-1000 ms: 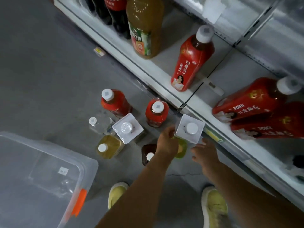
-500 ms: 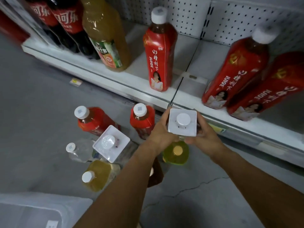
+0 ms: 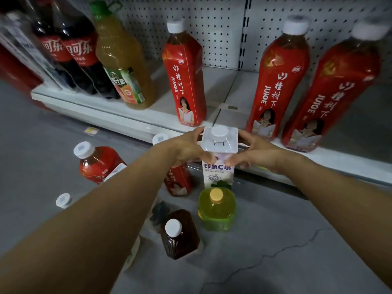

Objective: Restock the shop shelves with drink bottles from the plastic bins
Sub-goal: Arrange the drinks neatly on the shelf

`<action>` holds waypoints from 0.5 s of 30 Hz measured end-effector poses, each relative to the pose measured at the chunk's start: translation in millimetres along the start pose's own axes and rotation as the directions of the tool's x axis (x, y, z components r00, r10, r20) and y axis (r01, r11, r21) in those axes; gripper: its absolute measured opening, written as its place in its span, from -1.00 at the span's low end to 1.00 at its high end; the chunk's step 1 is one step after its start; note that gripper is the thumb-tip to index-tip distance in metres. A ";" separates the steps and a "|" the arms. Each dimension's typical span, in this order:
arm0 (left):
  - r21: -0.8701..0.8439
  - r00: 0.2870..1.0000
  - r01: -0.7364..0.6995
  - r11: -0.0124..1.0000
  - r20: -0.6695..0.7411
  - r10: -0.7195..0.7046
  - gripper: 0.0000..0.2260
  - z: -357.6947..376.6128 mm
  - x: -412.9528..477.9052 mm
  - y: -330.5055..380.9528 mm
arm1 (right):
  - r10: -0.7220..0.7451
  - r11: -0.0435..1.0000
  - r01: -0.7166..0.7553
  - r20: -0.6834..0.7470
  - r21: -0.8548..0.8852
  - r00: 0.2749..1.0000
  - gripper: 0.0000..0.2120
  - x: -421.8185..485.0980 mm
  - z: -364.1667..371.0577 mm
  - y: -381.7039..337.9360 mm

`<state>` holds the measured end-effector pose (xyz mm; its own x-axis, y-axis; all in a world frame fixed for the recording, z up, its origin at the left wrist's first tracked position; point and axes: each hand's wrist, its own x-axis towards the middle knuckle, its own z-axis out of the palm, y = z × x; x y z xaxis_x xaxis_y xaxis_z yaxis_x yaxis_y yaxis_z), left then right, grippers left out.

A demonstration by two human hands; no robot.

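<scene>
A square white bottle [image 3: 219,158] with a white cap and purple lettering is held upright just in front of the bottom shelf's edge [image 3: 131,124]. My left hand [image 3: 188,148] grips its left shoulder and my right hand [image 3: 254,154] grips its right shoulder. On the shelf stand three red juice bottles [image 3: 186,81], [image 3: 277,81], [image 3: 333,94], a yellow juice jug [image 3: 123,64] and two cola bottles [image 3: 76,56]. On the floor stand a green-yellow bottle [image 3: 216,211], a dark brown bottle [image 3: 178,238] and two red bottles [image 3: 97,160], [image 3: 178,181].
A white pegboard [image 3: 222,28] backs the shelf. A clear bottle's white cap [image 3: 63,200] shows beside my left forearm. A yellow price tag [image 3: 90,130] lies on the grey cracked floor [image 3: 275,251]. A shelf divider [image 3: 227,108] separates the two shelf bays.
Both hands closed on the square white bottle and lifted it off the floor toward the shelf edge. My view tilted up; the plastic bin left the frame.
</scene>
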<state>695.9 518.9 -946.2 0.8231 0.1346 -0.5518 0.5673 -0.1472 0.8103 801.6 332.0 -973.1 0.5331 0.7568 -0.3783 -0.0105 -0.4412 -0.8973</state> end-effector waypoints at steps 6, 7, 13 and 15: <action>0.074 1.000 0.016 0.997 -0.017 -0.014 -0.26 9.4 -10.9 20.9 | -0.039 0.996 0.038 -0.016 -0.077 0.999 -0.17 -3.3 -6.3 -6.1; 0.081 1.000 0.020 0.997 -0.023 -0.018 -0.24 11.4 -12.8 20.8 | -0.049 0.996 0.048 -0.018 -0.076 0.999 -0.17 -5.4 -5.6 -5.1; 0.100 0.997 -0.066 0.993 -0.023 0.068 -0.27 12.2 -21.1 37.9 | -0.107 0.994 0.107 -0.027 0.005 0.994 -0.33 -22.0 -18.1 -15.2; 0.103 0.995 -0.094 0.990 -0.022 0.097 -0.29 14.7 -25.2 44.3 | -0.117 0.993 0.118 -0.038 0.026 0.992 -0.36 -30.6 -23.7 -19.0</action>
<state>700.7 494.6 -899.3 0.8734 0.1416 -0.4660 0.4870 -0.2592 0.8340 805.6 305.8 -939.1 0.5628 0.7839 -0.2622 0.0300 -0.3363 -0.9413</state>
